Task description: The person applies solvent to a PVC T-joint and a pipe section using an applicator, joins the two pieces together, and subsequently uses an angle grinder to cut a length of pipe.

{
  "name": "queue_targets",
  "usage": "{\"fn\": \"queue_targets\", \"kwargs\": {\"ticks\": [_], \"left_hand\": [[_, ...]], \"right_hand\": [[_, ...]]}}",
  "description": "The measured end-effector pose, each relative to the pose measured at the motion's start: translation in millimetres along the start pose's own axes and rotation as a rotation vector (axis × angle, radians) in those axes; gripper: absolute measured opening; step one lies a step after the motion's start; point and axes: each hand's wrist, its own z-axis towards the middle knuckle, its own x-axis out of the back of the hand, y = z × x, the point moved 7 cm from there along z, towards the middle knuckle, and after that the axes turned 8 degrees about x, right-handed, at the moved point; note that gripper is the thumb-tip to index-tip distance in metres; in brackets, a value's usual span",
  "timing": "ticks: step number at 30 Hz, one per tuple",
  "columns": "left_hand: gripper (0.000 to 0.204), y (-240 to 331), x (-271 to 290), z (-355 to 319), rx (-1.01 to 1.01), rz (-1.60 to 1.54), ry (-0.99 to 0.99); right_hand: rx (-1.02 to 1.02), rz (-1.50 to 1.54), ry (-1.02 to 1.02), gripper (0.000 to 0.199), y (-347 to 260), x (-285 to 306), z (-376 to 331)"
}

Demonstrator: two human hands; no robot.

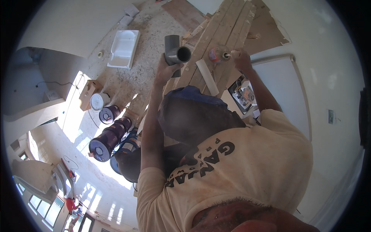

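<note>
My left hand [166,72] is wrapped round a grey plastic pipe tee [172,48], raised beside the wooden planks. One round opening of the tee faces up toward me. My right hand [242,60] is closed, fingertips pinched at the mouth of a clear bottle [217,54] with a red and blue label. A small pale piece shows at the bottle's mouth by the fingers; whether I grip that piece or the bottle's neck is unclear. Between the hands, a white length of pipe or trim [206,77] lies across the planks.
Wooden planks [220,29] form a bench ahead. Below right is a black tray [242,94] with small items. A white shower tray [124,49] lies on the dusty floor. Several dark drums [104,145] and a white bucket [99,101] stand left. A white panel [284,89] leans right.
</note>
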Motion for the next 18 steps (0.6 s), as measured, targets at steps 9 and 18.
{"fn": "queue_targets", "kwargs": {"ticks": [9,18], "left_hand": [[0.064,4.5,5.1,1.8,-0.102,-0.104,-0.027],[0.067,22.9,2.8,-3.3,-0.123,0.065,0.044]], "right_hand": [[-0.145,0.772,0.092,0.038,-87.4,95.9,-32.2],[0.474,0.529,-0.07,0.042,-254.5,114.4,-52.9]]}}
